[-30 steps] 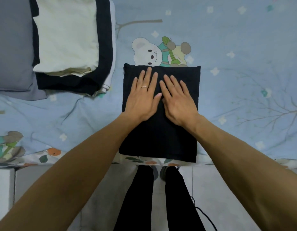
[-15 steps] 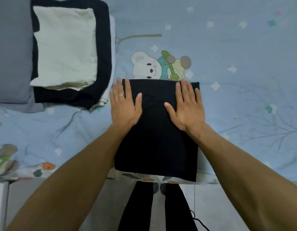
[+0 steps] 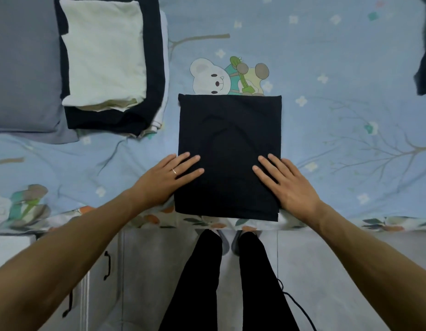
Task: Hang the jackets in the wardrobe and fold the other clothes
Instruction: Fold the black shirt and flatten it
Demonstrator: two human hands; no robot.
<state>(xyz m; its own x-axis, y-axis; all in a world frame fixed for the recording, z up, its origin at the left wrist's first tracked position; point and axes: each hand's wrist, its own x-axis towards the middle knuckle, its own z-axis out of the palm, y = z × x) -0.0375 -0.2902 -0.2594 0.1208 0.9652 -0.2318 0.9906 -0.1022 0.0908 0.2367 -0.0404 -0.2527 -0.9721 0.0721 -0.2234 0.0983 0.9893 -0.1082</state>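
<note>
Hands slid back to near edges of black garment [image 3: 229,154]; left hand [image 3: 169,174], right hand [image 3: 288,182] flat, grip apart; blue bedsheet [image 3: 350,68].

Grey pillow [image 3: 20,68] on blue bedsheet [image 3: 338,56] (bear print [image 3: 210,78]).

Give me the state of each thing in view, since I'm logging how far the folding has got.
black garment: folded into a rectangle, flat on the bed
left hand: open, flat on its left edge
right hand: open, flat on its right edge
cream garment: folded, topping the stack
pillow: lying flat
</note>
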